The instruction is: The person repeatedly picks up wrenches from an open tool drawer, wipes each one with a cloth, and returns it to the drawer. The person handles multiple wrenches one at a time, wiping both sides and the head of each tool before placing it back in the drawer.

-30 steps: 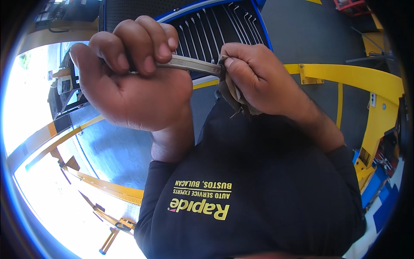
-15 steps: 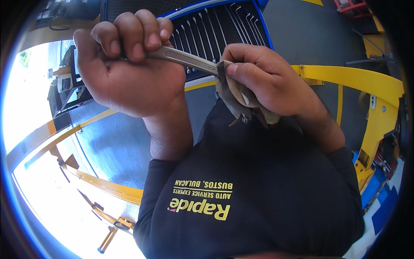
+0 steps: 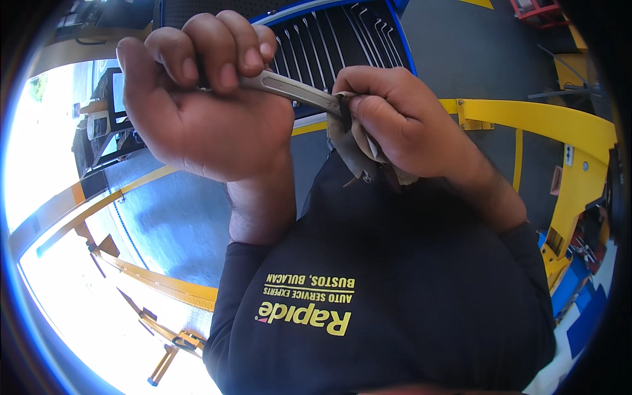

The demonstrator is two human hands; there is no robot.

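Note:
My left hand [image 3: 214, 108], palm up, has its fingers curled over one end of a silver wrench [image 3: 289, 89]. The wrench slants down to the right, and its far end goes into a grey-beige rag [image 3: 355, 148]. My right hand [image 3: 401, 122] pinches that rag around the wrench between thumb and forefinger. Folds of the cloth hang below the right hand, in front of my dark shirt. Both ends of the wrench are hidden, one by my left fingers and the other by the rag.
Beyond my hands lies a blue-edged tool tray [image 3: 411, 49] with several wrenches [image 3: 322, 49] in a row. A yellow metal frame [image 3: 546, 118] curves along the right. Another yellow bar [image 3: 158, 283] runs at lower left. A red rack [image 3: 536, 12] stands at far right.
My left hand and the wrench have shifted slightly to the right, toward the rag. The rag has been drawn a little left, its folds hanging differently. Both grips stay closed.

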